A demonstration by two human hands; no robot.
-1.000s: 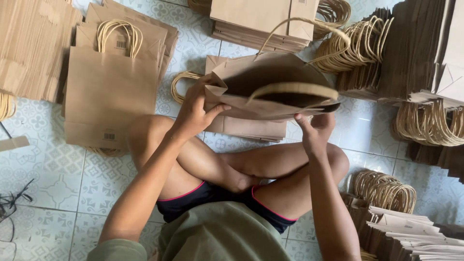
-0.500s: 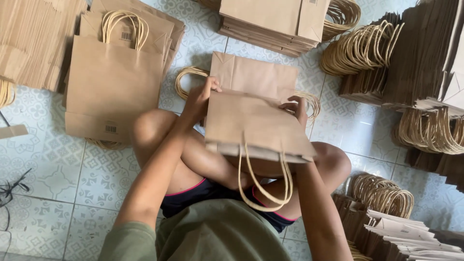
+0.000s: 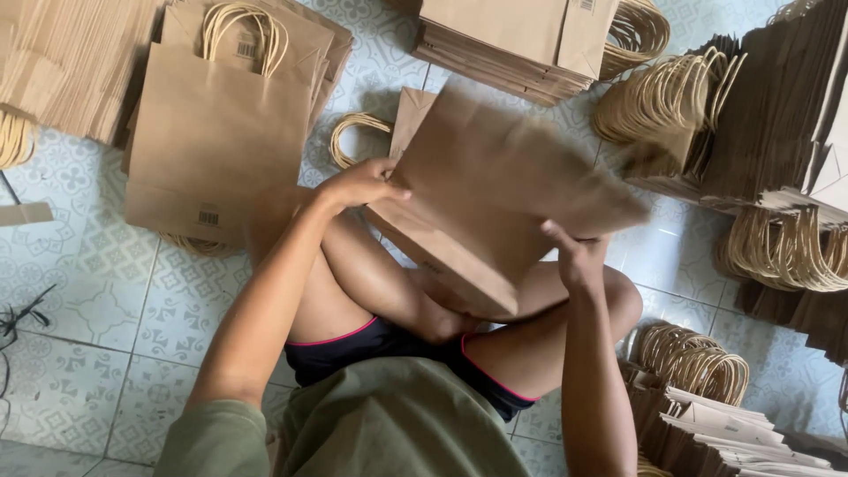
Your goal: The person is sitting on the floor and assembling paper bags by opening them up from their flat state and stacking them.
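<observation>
I sit cross-legged on a tiled floor and hold a flat brown paper bag (image 3: 503,190) above my legs, tilted and blurred by motion. My left hand (image 3: 358,184) grips its left edge with the fingers curled over the paper. My right hand (image 3: 574,256) holds the bag's lower right edge from below. Under the held bag, another flat brown bag with a twisted paper handle (image 3: 353,137) lies on the floor in front of my knees.
A stack of flat bags with handles (image 3: 221,124) lies at the left. More stacks sit at the top (image 3: 503,40) and right (image 3: 777,115). Bundles of paper handles and folded bags (image 3: 707,389) crowd the lower right. Patterned floor tiles (image 3: 79,291) show at the left.
The bag was open with its mouth toward me, then turned handles-down, and now it is flipped flat and tilted, swinging to the right between both hands.
</observation>
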